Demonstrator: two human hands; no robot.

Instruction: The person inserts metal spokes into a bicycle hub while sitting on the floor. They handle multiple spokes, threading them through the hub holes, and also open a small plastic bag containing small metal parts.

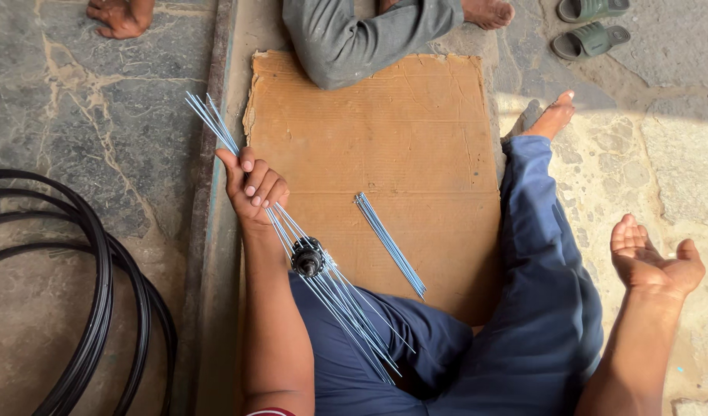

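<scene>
We sat on the cardboard sheet (pixel 400 131). Our left hand (pixel 252 187) gripped the spokes (pixel 331 289) above the hub (pixel 308 257); loose spokes (pixel 390 243) lay to its right. Rims (pixel 100 308) lay far left, 2 sandals (pixel 593 27) ahead right.

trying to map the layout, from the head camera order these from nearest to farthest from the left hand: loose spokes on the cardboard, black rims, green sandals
From the left hand:
1. Loose spokes, on the cardboard to its right.
2. Black rims, on the floor at far left.
3. Green sandals, top right corner.
</scene>
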